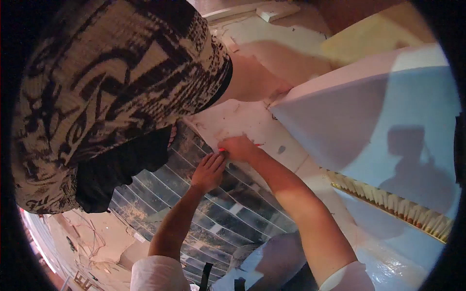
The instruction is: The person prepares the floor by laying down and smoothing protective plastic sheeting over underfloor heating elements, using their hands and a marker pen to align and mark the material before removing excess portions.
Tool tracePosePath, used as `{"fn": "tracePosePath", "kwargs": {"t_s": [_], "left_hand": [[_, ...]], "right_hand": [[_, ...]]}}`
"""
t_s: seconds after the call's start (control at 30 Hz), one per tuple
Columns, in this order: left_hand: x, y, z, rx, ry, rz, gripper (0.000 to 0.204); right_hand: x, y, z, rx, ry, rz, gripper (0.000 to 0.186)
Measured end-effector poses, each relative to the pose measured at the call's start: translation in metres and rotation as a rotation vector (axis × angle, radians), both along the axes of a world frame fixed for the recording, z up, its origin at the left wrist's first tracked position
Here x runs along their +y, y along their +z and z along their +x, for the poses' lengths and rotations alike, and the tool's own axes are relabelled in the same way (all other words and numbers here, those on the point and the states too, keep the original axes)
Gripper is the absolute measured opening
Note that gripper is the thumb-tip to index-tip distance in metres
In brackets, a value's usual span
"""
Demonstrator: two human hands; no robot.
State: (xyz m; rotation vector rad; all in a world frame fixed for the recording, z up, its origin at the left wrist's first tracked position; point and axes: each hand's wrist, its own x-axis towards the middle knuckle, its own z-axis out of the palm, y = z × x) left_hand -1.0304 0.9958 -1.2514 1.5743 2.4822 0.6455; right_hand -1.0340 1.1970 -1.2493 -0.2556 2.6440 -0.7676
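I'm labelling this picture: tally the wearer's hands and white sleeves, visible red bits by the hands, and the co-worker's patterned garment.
Left hand and right hand: 2
White sleeves: 2
Red bits: 2, perhaps one object
Patterned garment: 1
Total: 7

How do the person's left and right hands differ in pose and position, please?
The left hand has extended fingers; the right hand is curled around a slim red object. The left hand lies over the dark striped sheet, while the right hand sits over the pale surface. Both are bare.
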Motion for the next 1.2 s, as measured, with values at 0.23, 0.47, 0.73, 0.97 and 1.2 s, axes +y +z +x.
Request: {"fn": "tracePosePath", "kwargs": {"t_s": [0.23, 0.47, 0.73, 0.97, 1.2], "left_hand": [[-0.010, -0.010, -0.004, 0.000, -0.009, 0.005, 0.051], [-0.007, -0.018, 0.002, -0.004, -0.004, -0.150, 0.052], [0.001, 0.004, 0.000, 0.101, 0.010, -0.079, 0.045], [0.009, 0.013, 0.020, 0.217, 0.010, -0.063, 0.041], [0.064, 0.016, 0.142, -0.448, -0.080, -0.090, 0.030]], "right_hand": [[-0.001, 0.001, -0.016, -0.074, 0.000, -0.025, 0.015], [-0.001, 0.013, -0.028, -0.182, 0.216, -0.016, 0.022], [0.007, 0.031, -0.041, -0.238, 0.381, 0.034, 0.023], [0.012, 0.021, -0.035, -0.165, 0.375, -0.063, 0.021], [0.006, 0.036, -0.026, -0.062, 0.422, -0.006, 0.016]]}}
